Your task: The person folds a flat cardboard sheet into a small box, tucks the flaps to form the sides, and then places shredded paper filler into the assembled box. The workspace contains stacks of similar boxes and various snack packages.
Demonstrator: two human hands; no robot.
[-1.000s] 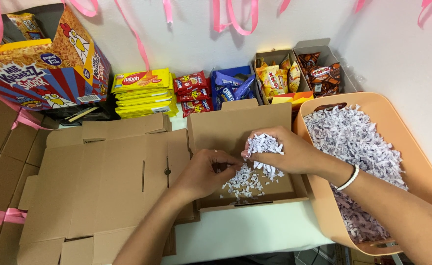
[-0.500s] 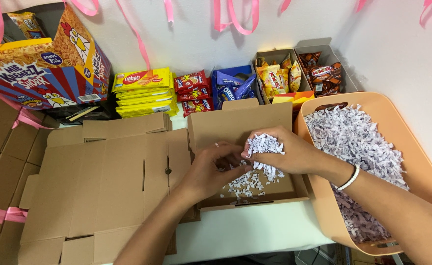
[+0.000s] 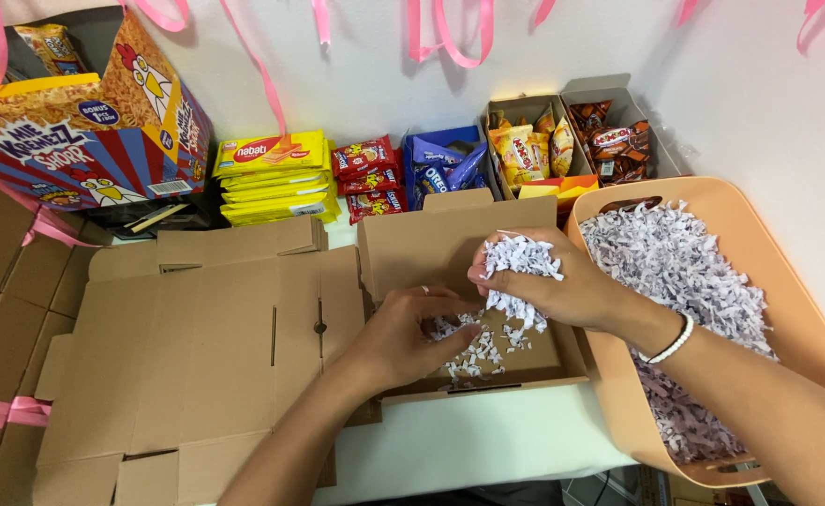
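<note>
Both hands work over the open cardboard box (image 3: 450, 248). The right hand (image 3: 562, 286) clenches a clump of white shredded paper (image 3: 520, 258) above it; the left hand (image 3: 412, 333), fingers curled, seems to touch loose shreds on the box floor.

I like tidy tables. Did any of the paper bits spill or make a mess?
Nothing spilled. The shredded paper in the right hand drops straight into the open cardboard box, beside the left hand. The rest stays in the peach tub.
</note>
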